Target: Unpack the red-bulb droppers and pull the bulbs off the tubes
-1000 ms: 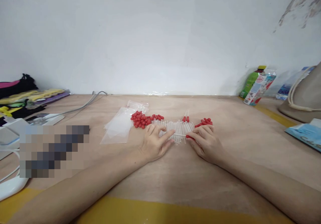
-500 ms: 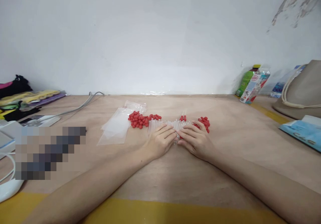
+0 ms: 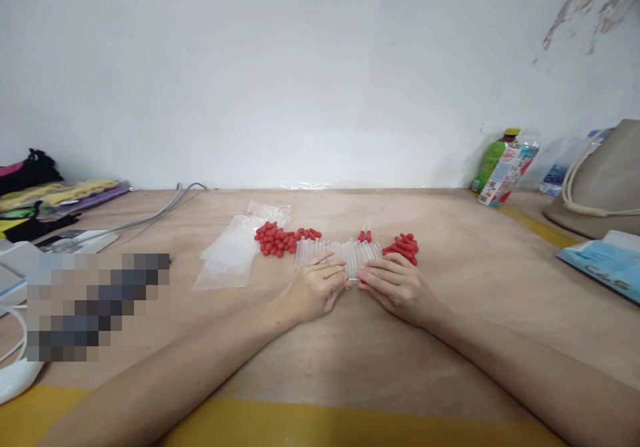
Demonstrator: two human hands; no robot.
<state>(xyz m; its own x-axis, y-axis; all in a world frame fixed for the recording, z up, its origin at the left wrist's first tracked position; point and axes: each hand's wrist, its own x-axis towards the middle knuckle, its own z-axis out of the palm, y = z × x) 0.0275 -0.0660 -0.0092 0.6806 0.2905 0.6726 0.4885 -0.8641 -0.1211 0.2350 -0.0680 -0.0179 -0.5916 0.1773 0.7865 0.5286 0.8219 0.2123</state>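
Note:
A row of clear plastic tubes (image 3: 338, 252) lies on the wooden table (image 3: 450, 273), with loose red caps (image 3: 278, 239) piled to its left and more red caps (image 3: 403, 245) to its right. My left hand (image 3: 316, 288) and my right hand (image 3: 395, 288) meet fingertip to fingertip at the near edge of the row. The left fingers are curled in a pinch on a clear tube. My right fingers pinch its other end, where a small red cap shows between the fingertips.
Clear plastic bags (image 3: 234, 251) lie left of the caps. A grey cable (image 3: 150, 217), a white device and coloured items sit at the far left. Bottles (image 3: 503, 167), a beige bag (image 3: 600, 180) and a blue packet (image 3: 605, 263) stand at the right. Yellow tape runs along the table's near edge.
My hands, apart with a tube stretched between them, have come together until the fingertips touch. The left fingers have curled from stretched out into a pinch.

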